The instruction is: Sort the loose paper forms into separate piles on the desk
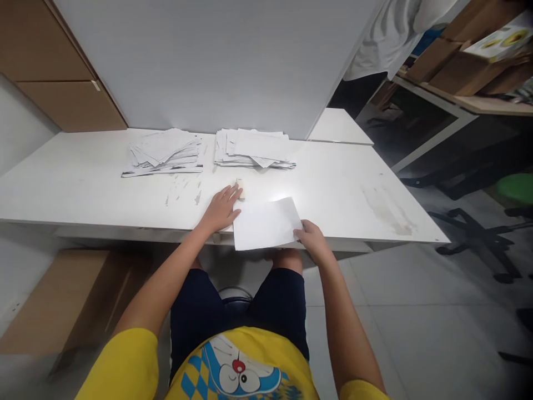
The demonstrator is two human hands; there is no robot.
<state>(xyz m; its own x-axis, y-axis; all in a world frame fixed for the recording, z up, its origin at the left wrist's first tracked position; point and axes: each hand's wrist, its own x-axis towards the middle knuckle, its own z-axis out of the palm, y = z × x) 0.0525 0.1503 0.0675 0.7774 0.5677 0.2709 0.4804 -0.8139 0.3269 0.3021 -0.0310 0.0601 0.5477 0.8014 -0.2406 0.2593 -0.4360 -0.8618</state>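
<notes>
The work in hand is the handling of one white sheet (264, 223), which lies flat at the near edge of the white table (353, 191), its lower border reaching the table's lip and seeming to hang a little over it; the right hand (313, 239) pinches the sheet's lower right corner between thumb and fingers, closed on the paper; the left hand (222, 210) rests open and flat on the tabletop just beside the sheet's upper left corner, fingers spread, and whether it touches the paper's edge I cannot tell; its fingertips lie right at a small pale block (240, 189), too small to identify. Farther back, against the white partition (216, 61), sit two loose piles of papers, the left pile (164, 153) and the right pile (252, 149), close to each other and well apart from the sheet. By my judgement the sheet is at the stage of being steadied and squared in front of the person; any further move with it calls for a firm hold at that corner and a flat left palm, since thin paper at a table's lip slides or buckles easily. Another person (387, 39) stands beyond the table's far right corner, beside shelves of cardboard boxes (458, 69).
</notes>
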